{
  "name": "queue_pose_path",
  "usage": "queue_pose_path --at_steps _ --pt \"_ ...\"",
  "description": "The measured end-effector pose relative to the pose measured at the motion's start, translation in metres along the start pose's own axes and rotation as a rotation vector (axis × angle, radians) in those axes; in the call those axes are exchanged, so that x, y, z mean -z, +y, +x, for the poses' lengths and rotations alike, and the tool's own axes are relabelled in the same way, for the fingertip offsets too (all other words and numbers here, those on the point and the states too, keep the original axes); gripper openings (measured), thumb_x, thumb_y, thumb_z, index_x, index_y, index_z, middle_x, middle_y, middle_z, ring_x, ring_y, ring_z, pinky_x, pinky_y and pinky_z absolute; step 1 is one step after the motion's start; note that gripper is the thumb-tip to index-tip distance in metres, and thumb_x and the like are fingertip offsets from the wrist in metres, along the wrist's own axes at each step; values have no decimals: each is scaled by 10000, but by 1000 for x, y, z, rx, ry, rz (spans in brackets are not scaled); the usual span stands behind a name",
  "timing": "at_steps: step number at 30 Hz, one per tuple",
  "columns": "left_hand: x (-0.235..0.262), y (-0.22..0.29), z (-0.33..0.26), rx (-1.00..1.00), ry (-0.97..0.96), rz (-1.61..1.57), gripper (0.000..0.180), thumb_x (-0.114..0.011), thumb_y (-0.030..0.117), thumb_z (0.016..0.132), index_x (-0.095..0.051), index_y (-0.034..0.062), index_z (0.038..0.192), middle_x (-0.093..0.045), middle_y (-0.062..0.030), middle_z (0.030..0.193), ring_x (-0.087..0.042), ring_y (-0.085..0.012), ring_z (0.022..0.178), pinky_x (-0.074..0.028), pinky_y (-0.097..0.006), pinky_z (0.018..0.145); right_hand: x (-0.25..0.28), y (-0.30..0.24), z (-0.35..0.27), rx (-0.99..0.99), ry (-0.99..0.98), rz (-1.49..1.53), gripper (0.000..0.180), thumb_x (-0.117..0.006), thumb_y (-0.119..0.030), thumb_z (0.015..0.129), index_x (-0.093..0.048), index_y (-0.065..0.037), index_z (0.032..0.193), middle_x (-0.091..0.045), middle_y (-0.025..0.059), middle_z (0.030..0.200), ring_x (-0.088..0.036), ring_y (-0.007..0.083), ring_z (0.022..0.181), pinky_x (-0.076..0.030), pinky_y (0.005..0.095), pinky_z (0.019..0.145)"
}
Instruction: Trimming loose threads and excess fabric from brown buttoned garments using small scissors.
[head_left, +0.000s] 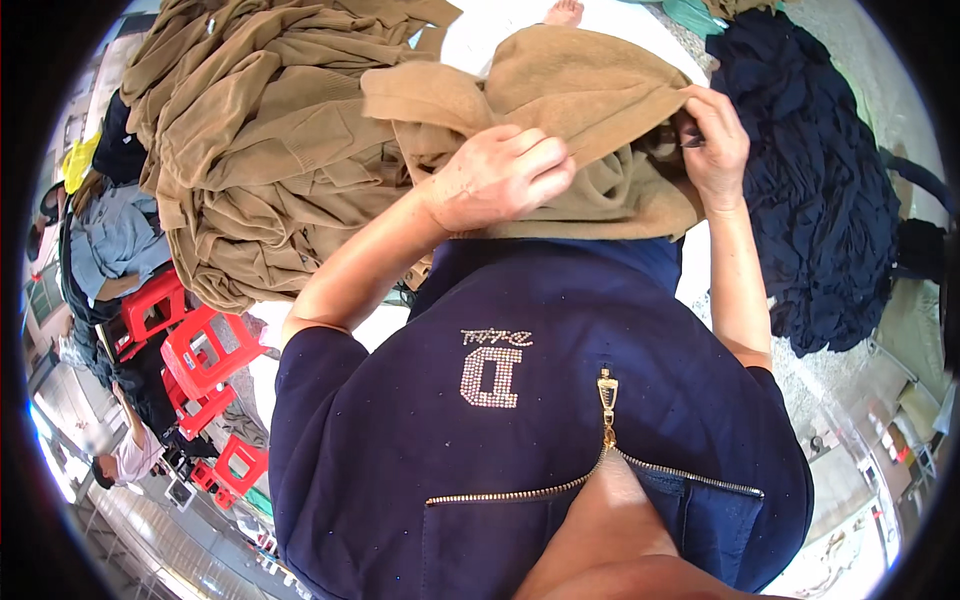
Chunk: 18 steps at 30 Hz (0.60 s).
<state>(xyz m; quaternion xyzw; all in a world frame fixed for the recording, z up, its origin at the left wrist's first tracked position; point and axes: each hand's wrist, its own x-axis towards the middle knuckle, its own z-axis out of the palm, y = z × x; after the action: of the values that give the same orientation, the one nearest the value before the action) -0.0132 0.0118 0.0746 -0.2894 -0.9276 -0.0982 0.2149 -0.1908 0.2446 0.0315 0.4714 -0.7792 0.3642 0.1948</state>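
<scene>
A tan-brown knit garment lies bunched over my lap, its cloth raised and stretched between my two hands. My left hand is closed, its curled fingers gripping a fold near the garment's middle. At the right end of the same edge, my right hand pinches the cloth between thumb and fingers. A small dark object shows against the right palm; its kind is too small to make out. Beneath the raised edge, the inner folds of the garment are partly in shadow.
To the left rises a large heap of tan-brown knit garments. A dark navy pile of cloth stands at the right. Red plastic stools are at the lower left, with a person farther off. Grey-blue cloth lies beyond the heap.
</scene>
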Motion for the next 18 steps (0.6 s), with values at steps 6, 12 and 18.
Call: queue_pose_path --at_steps 6,12,18 --pt "-22 21 -10 344 47 -310 155 -698 50 743 -626 61 880 -582 -70 854 -594 -211 717 -494 -303 628 2 -13 -20 -79 19 116 372 -597 164 630 -668 -20 945 -569 95 1067 -649 203 822 -538 288 670" --pt "35 3 41 1106 324 -1289 74 -666 71 884 -647 52 953 -550 63 748 -478 -17 646 -364 -171 566 27 -70 10 356 28 127 403 -705 -14 563 -711 -36 965 -624 65 875 -640 243 736 -533 313 598" --pt "16 8 60 957 159 -1286 130 -652 98 906 -659 -10 978 -630 24 814 -558 -51 781 -462 -221 698 11 -84 22 327 106 213 371 -720 -20 536 -691 -41 905 -629 59 868 -637 212 731 -513 288 551"
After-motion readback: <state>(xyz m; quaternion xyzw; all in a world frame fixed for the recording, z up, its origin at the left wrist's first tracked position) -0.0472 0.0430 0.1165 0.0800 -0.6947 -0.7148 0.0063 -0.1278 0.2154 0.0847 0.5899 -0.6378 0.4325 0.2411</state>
